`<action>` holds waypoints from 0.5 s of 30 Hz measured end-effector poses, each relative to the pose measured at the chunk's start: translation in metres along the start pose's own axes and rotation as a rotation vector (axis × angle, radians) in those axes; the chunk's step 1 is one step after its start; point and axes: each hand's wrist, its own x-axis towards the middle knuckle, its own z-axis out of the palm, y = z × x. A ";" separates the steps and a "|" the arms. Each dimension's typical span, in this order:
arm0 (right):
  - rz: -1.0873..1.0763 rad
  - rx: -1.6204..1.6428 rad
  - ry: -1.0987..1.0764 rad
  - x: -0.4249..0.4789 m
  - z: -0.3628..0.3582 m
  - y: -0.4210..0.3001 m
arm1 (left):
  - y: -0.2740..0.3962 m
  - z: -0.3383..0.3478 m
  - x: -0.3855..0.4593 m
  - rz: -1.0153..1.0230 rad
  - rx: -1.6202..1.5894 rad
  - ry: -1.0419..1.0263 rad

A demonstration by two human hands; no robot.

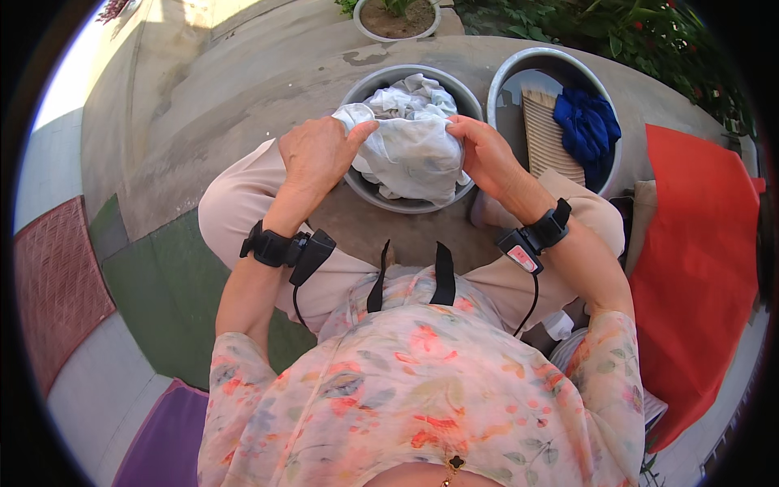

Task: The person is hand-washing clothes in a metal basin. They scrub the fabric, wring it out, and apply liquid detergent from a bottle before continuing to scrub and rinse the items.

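Observation:
Both my hands hold a white cloth garment (pixel 420 149) stretched between them over a grey basin (pixel 411 208). My left hand (pixel 319 152) pinches its left edge, thumb on top. With thumb and fingers, my right hand (pixel 487 152) grips the garment's upper right edge. More crumpled pale laundry (pixel 420 91) fills the basin behind and under the held piece. How much lies below is hidden. The basin stands on the concrete ground between my knees.
Right of it, a larger basin (pixel 508 64) holds water, a ridged washboard (pixel 548 134) and a blue cloth (pixel 585 125). A red cover (pixel 694 274) hangs at far right. A potted plant (pixel 398 21) stands beyond. A white bottle (pixel 558 325) lies near my right hip.

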 end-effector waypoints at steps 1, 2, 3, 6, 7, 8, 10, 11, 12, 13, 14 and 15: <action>0.012 -0.004 0.003 -0.002 0.005 -0.002 | 0.002 -0.009 0.001 -0.001 0.043 -0.030; 0.024 -0.009 0.007 -0.005 0.012 -0.005 | 0.000 -0.012 0.002 0.079 -0.082 0.019; 0.033 -0.018 0.014 -0.006 0.015 -0.005 | -0.001 -0.012 0.002 0.161 -0.211 0.073; 0.043 0.036 -0.018 -0.003 0.018 0.001 | -0.003 0.019 0.004 0.403 -0.821 0.014; 0.051 0.053 -0.021 -0.002 0.019 0.001 | -0.001 0.030 0.007 0.481 -1.063 -0.046; 0.058 0.069 -0.025 -0.001 0.019 0.002 | -0.001 0.038 0.008 0.471 -1.052 -0.215; 0.063 0.093 -0.013 0.001 0.021 0.000 | 0.010 0.046 0.013 0.483 -1.158 -0.303; 0.061 0.103 -0.004 0.001 0.023 -0.003 | 0.014 0.049 0.015 0.487 -1.210 -0.346; 0.053 0.113 0.005 0.001 0.025 -0.006 | 0.016 0.049 0.016 0.437 -1.319 -0.458; 0.039 0.094 0.037 0.001 0.025 -0.008 | 0.015 0.047 0.018 0.388 -1.305 -0.498; 0.025 0.076 0.070 0.002 0.024 -0.009 | 0.012 0.041 0.019 0.339 -1.289 -0.539; 0.008 0.062 0.103 0.002 0.024 -0.010 | 0.010 0.037 0.018 0.292 -1.267 -0.583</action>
